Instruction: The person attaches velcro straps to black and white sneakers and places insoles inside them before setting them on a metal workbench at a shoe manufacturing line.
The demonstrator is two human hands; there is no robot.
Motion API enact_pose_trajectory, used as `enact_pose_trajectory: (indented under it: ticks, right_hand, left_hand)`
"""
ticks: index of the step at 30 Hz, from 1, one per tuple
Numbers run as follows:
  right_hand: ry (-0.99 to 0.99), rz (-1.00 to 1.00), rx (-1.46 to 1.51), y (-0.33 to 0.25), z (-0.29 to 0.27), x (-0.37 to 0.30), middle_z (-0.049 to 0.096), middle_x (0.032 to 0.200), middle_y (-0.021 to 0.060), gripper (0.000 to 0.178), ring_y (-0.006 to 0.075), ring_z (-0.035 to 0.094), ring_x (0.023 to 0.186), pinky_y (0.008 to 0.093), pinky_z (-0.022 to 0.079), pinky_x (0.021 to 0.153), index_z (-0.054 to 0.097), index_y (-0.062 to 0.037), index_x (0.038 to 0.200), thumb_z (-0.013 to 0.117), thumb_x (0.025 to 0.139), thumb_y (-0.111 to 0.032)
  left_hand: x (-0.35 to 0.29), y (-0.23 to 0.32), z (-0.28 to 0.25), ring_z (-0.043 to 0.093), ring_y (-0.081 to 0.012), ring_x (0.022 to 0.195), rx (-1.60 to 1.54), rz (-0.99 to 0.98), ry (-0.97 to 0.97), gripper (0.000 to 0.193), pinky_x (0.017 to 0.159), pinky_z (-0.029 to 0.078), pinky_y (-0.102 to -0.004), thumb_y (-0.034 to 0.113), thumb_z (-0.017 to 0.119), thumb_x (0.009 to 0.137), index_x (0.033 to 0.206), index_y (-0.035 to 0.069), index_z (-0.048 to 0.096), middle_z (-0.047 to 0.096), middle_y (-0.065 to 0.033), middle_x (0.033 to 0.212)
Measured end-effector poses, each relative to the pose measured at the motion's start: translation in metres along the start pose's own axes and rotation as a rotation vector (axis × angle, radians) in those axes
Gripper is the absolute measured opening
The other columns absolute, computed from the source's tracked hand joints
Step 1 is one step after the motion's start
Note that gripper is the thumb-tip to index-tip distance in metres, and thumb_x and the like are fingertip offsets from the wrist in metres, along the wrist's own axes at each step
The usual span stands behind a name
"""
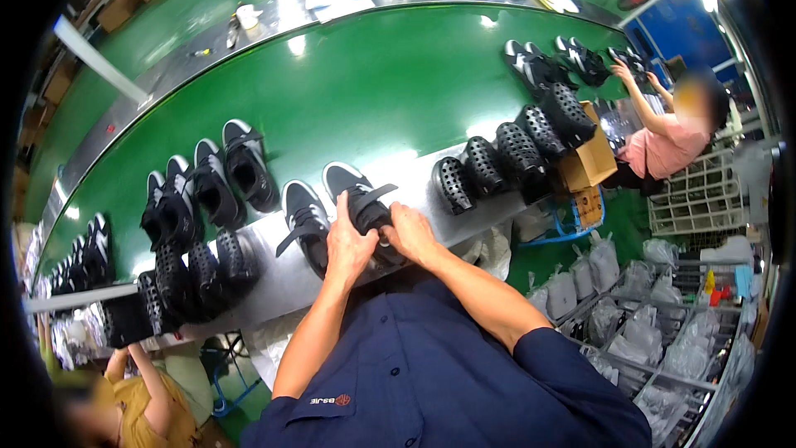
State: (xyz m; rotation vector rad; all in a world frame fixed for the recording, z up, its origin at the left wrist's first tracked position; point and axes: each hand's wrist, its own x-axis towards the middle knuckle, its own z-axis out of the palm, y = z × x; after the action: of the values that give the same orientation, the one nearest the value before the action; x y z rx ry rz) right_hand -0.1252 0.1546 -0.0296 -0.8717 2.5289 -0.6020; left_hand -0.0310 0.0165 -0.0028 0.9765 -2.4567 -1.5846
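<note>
Both my hands are at a black shoe [356, 189] with a white-edged toe and a dark strap, which lies on the metal edge of the bench, toe pointing away. My left hand [349, 246] grips its left side, index finger along the upper and thumb at the heel opening. The fingers of my right hand [410, 233] are closed on the right side of its collar. Part of the heel is hidden behind my hands. Just left lies a matching shoe [304, 209], its strap sticking out to the left.
Several black shoes [246, 164] stand on the green belt [348, 83] at left. Black perforated shoe forms [519, 148] line the bench edge on both sides. A cardboard box [590, 158] and a person [667, 129] are at right; another person [137, 402] sits lower left. Racks [663, 315] hold plastic-wrapped items.
</note>
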Motion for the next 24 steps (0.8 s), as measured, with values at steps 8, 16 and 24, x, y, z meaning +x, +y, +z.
enact_pose_trajectory:
  ticks: [8,16,24]
  right_hand:
    - [0.072,0.161,-0.102,-0.005,0.026,0.023,0.074,0.089,0.0265,0.028,0.0473,0.073,0.087,0.0558,0.058,0.081,0.065,0.0001,0.103,0.066,0.081,-0.017]
    - [-0.031,0.069,-0.148,-0.003,0.018,0.024,0.073,0.093,0.0274,0.030,0.0483,0.072,0.090,0.0570,0.057,0.082,0.064,0.0002,0.106,0.068,0.085,-0.021]
    - [-0.069,-0.109,-0.143,0.009,0.007,0.027,0.072,0.082,0.0270,0.045,0.0460,0.071,0.076,0.0516,0.056,0.070,0.065,0.0055,0.095,0.073,0.091,-0.039]
  left_hand:
    - [0.024,-0.018,0.020,0.072,-0.0456,0.088,0.425,-0.091,0.136,0.076,0.080,0.057,-0.0524,0.002,0.070,0.080,0.148,-0.005,0.038,0.072,-0.0276,0.089]
    - [-0.091,-0.027,-0.036,0.065,-0.0420,0.102,0.459,-0.081,0.498,0.058,0.089,0.052,-0.0511,0.024,0.078,0.087,0.133,-0.003,0.056,0.068,-0.0221,0.106]
    - [-0.034,-0.091,-0.013,0.059,-0.0456,0.120,0.055,-0.044,0.290,0.073,0.107,0.046,-0.0512,0.024,0.075,0.085,0.149,0.001,0.049,0.062,-0.0290,0.129]
